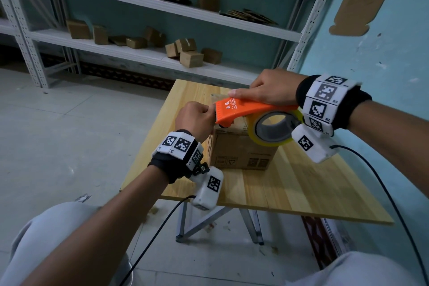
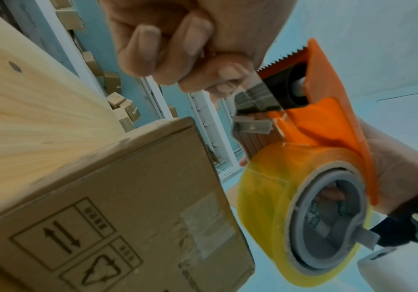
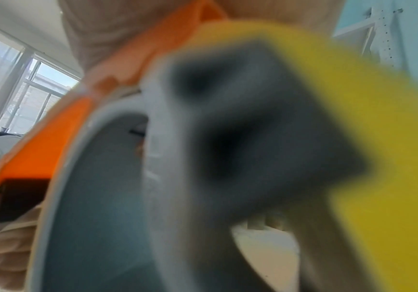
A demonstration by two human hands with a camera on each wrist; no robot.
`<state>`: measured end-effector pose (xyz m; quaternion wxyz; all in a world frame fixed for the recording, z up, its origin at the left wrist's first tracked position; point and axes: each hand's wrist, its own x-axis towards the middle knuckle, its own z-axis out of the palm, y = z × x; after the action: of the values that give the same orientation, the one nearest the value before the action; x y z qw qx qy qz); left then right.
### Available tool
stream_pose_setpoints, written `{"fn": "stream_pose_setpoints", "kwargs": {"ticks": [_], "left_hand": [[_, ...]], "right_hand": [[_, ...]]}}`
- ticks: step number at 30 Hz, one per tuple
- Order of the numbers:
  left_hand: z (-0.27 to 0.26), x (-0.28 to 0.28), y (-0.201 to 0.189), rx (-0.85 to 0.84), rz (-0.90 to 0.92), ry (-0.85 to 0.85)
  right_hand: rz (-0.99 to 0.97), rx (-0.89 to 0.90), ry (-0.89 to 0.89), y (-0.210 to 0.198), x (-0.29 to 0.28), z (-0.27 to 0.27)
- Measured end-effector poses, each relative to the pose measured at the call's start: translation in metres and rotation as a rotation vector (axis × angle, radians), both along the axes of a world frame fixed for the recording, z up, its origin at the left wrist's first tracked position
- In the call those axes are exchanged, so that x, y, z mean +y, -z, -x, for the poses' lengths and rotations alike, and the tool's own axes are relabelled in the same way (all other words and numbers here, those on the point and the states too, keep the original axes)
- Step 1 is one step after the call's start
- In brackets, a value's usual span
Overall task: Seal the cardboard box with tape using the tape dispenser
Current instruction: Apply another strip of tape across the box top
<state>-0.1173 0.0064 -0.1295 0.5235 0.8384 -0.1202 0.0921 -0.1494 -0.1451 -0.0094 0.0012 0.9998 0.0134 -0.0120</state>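
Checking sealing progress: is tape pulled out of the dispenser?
Yes. The left hand pinches a clear tape strip drawn from the orange dispenser.

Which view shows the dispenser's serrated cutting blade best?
The left wrist view: the serrated blade shows clearly along the front of the orange tape dispenser, beside the left hand pinching the tape end. The head view shows the blade small, from above. The right wrist view is blurred, filled by the tape roll; no blade shows.

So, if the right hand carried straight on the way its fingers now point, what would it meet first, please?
Most likely the left hand. The right hand lies along the orange tape dispenser, fingers pointing toward its serrated end, where the left hand pinches the tape end. Depth is hard to judge.
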Motion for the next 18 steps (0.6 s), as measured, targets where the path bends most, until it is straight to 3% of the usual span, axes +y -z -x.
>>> {"fn": "stream_pose_setpoints", "kwargs": {"ticks": [18], "left_hand": [[-0.005,0.023,0.006,0.017,-0.067,-0.053]], "right_hand": [[-0.050,0.034,0.010,0.001,-0.020,-0.002]]}}
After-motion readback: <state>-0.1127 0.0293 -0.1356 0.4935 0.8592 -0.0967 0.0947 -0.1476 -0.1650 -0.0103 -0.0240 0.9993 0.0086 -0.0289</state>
